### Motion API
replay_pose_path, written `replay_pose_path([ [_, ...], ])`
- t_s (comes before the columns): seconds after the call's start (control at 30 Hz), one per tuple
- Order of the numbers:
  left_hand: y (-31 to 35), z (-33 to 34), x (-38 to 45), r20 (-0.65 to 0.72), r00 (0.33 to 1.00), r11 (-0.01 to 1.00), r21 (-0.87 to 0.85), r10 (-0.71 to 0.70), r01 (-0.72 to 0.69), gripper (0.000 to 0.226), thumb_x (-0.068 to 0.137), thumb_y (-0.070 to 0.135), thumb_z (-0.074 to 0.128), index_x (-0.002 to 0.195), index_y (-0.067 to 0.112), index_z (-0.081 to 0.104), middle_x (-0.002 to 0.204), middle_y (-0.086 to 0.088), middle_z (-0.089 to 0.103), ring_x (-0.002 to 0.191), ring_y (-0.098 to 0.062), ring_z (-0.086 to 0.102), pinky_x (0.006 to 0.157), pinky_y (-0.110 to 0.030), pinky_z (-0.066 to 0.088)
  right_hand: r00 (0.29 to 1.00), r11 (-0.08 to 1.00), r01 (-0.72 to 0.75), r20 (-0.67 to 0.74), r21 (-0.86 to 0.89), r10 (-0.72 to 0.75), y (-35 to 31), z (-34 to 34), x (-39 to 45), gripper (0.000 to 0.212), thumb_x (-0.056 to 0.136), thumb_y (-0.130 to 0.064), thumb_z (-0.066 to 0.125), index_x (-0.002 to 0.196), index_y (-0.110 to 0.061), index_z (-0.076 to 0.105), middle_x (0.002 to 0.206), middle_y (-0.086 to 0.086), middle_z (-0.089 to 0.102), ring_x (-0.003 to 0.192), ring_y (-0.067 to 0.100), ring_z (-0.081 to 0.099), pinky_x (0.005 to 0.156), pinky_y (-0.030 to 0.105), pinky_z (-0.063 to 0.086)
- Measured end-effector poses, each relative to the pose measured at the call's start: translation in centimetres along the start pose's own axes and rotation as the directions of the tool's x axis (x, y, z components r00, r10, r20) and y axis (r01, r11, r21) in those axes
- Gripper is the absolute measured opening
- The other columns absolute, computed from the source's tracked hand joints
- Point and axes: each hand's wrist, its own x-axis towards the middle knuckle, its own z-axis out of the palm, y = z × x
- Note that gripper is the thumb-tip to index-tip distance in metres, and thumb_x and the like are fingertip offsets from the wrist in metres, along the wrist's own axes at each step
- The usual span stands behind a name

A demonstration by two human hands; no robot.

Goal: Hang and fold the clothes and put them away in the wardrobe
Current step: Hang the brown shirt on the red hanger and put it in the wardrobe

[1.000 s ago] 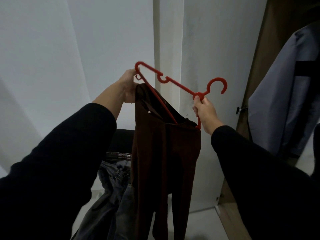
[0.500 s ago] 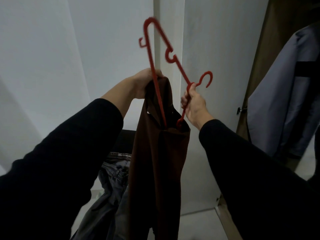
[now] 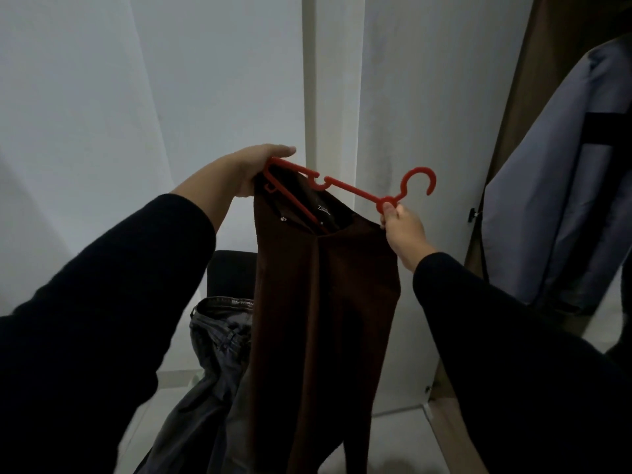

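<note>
Hanging step: dark brown trousers (image 3: 325,302) at centre, waistband partly on red plastic hanger (image 3: 345,186). Left hand (image 3: 254,169) grips hanger end at 10 o'clock; right hand (image 3: 403,227) pinches its neck. Next, probably: seat waistband, carry to wardrobe at 3 o'clock.

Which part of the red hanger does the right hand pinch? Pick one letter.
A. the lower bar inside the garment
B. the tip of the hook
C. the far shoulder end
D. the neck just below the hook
D: the right hand pinches the red hanger at its neck, right under the hook, while the left hand holds the other end.
</note>
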Motion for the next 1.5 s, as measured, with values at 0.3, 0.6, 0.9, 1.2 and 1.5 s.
replay_pose_path([
  [0.3, -2.6, 0.8, 3.5, -0.603, 0.724, 0.858, 0.514, 0.336, 0.030, 0.056, 0.084, 0.058, 0.057, 0.073, 0.003, 0.057, 0.059, -0.003, 0.047, 0.061, -0.021, 0.051, 0.047, -0.026, 0.032, 0.988, 0.944, 0.132, -0.039, -0.303, -0.150, -0.5, 0.2, 0.8, 0.029, 0.101, -0.041, 0.034, 0.097, -0.023, 0.056, 0.087, 0.002, 0.056, 0.069, 0.012, 0.050, 0.061, 0.024, 0.044],
  [0.6, -4.0, 2.1, 4.1, -0.357, 0.813, 0.818, 0.526, 0.461, -0.233, 0.038, 0.075, 0.049, 0.072, 0.084, 0.012, 0.065, 0.083, -0.002, 0.063, 0.079, -0.017, 0.059, 0.067, -0.031, 0.048, 0.928, 0.700, 0.359, 0.155, -0.618, -0.340, -3.2, -1.5, 0.6, 0.033, 0.102, -0.036, 0.035, 0.120, -0.024, 0.060, 0.097, -0.005, 0.052, 0.108, 0.020, 0.046, 0.100, 0.043, 0.033],
  [0.9, -2.6, 5.7, 3.7, -0.108, 0.774, 0.724, 0.452, 0.624, -0.520, 0.038, 0.091, 0.045, 0.055, 0.076, 0.010, 0.063, 0.068, 0.001, 0.058, 0.059, -0.006, 0.050, 0.053, -0.014, 0.036, 0.875, 0.622, 0.477, 0.268, -0.621, -0.403, -7.5, -0.5, 1.2, 0.032, 0.101, -0.034, 0.038, 0.115, -0.020, 0.062, 0.095, -0.002, 0.063, 0.091, 0.019, 0.057, 0.085, 0.036, 0.045],
  [1.2, -4.8, 4.6, 4.3, -0.018, 0.723, 0.587, 0.598, 0.691, -0.546, 0.024, 0.098, 0.022, 0.044, 0.095, 0.007, 0.062, 0.085, -0.007, 0.054, 0.082, -0.020, 0.050, 0.074, -0.026, 0.034, 0.918, 0.753, 0.379, 0.114, -0.538, -0.381, -7.5, -2.5, 2.1, 0.036, 0.102, -0.038, 0.035, 0.114, -0.016, 0.061, 0.077, -0.008, 0.054, 0.061, 0.006, 0.046, 0.054, 0.020, 0.036],
  [1.5, -6.5, 5.1, 4.8, -0.145, 0.734, 0.679, 0.528, 0.663, -0.509, 0.027, 0.099, 0.025, 0.040, 0.109, 0.016, 0.063, 0.101, -0.004, 0.066, 0.098, -0.023, 0.058, 0.085, -0.031, 0.042, 0.926, 0.736, 0.344, 0.080, -0.583, -0.370, -6.2, -4.9, 1.4, 0.039, 0.103, -0.033, 0.031, 0.116, -0.009, 0.060, 0.090, 0.000, 0.054, 0.077, 0.012, 0.048, 0.063, 0.023, 0.033],
])
